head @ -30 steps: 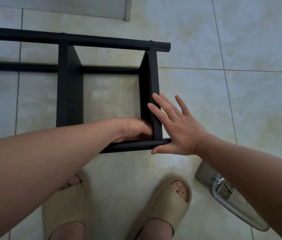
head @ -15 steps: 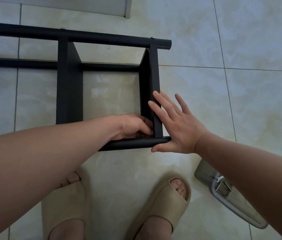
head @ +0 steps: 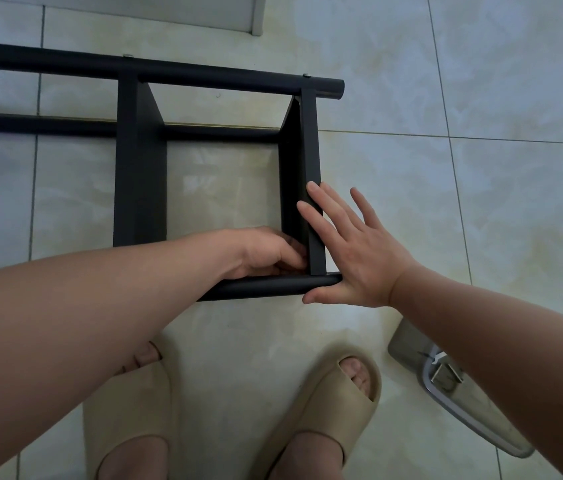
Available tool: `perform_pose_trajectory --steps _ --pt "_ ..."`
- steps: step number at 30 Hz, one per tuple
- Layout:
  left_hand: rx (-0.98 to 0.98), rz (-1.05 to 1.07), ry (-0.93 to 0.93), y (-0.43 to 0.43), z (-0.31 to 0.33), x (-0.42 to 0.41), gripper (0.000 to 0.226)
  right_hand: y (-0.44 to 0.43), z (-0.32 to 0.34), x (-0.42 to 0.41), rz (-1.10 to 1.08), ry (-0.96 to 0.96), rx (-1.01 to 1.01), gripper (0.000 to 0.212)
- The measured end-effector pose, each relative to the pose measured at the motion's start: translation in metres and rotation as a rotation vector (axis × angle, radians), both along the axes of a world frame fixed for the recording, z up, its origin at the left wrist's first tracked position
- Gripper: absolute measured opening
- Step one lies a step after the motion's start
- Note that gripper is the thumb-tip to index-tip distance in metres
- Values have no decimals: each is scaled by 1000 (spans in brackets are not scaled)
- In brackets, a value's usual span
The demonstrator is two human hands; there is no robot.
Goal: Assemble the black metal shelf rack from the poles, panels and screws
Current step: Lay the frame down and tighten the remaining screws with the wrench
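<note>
Little has changed in a second: my right grip [head: 359,258], flat and open, still braces the end panel [head: 309,147] against the near pole [head: 273,285] on the floor [head: 481,202]. My left grip [head: 269,252] curls into the corner, contents hidden, so the fastening is likely unfinished.

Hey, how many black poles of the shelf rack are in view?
3. A far pole across the top, a lower pole just nearer than it, and a near pole closest to the person. A fourth may be hidden beneath the near one.
</note>
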State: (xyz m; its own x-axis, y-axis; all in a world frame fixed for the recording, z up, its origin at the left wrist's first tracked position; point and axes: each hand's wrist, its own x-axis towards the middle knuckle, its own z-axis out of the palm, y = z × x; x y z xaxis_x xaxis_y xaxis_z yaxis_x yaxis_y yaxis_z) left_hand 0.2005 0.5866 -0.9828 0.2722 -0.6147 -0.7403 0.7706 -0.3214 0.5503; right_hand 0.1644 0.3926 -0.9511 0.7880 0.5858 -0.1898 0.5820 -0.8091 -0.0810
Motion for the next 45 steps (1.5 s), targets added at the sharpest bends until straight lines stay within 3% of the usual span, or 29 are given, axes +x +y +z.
perform_pose_trajectory --steps 5,10,14,18,24,30,35,45 --pt "-10 -57 0 -1 2 0 37 0 0 0 1 -4 2 120" --pt "44 -17 -49 -3 0 1 18 -1 0 0 1 -5 3 120" --pt "45 -27 -52 -3 -1 3 40 -1 -1 0 4 -10 -4 120" --pt "44 -30 -37 -3 -2 5 46 -1 -2 0 4 -16 -4 120" --pt "30 0 -5 -3 -1 5 25 -2 -2 0 6 -23 -11 120" --pt "12 -51 11 -1 1 0 35 -2 -3 -1 4 -30 5 120" --pt "76 -44 -19 -3 5 4 14 -2 -3 0 5 -28 1 120" --pt "70 -45 17 -5 11 8 21 -2 -4 -1 7 -42 12 119"
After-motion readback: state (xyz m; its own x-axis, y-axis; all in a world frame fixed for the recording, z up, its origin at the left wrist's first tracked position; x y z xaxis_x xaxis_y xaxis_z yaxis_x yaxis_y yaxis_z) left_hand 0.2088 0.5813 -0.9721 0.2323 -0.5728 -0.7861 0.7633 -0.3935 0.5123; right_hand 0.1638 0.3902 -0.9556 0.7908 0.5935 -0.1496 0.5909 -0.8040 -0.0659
